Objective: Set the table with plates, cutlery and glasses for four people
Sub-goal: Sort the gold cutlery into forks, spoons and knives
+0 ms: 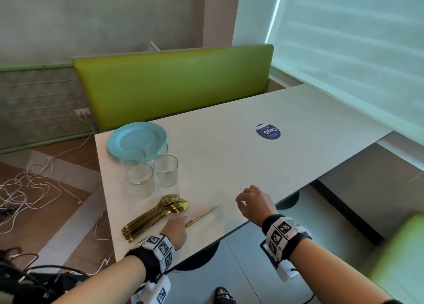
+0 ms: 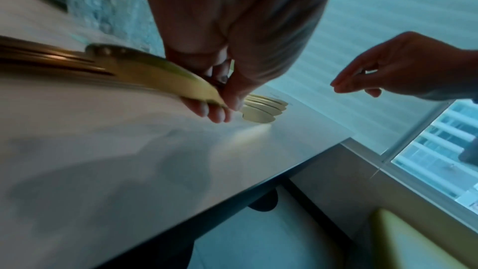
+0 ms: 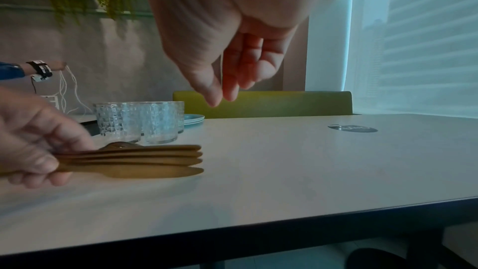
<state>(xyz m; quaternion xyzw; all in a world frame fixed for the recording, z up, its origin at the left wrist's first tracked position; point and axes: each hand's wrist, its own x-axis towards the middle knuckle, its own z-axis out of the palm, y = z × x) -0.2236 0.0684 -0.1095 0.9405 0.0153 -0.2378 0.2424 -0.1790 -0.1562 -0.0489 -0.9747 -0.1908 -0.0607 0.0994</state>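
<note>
A stack of light blue plates (image 1: 136,137) sits at the table's far left corner, with several clear textured glasses (image 1: 150,167) bunched in front of it. Nearer me lies a pile of gold spoons and forks (image 1: 156,214). My left hand (image 1: 177,229) pinches a bundle of several gold knives (image 1: 203,214) by their handles; the blades (image 2: 264,108) lie fanned low on the tabletop. My right hand (image 1: 252,202) hovers above the table to the right of the knives, fingers (image 3: 230,81) relaxed and pointing down, holding nothing.
The white table (image 1: 229,166) carries a round blue sticker (image 1: 268,131) towards the far right. A green bench back (image 1: 172,85) runs behind it, and a window blind (image 1: 355,51) on the right. White cables (image 1: 29,184) lie on the floor to the left.
</note>
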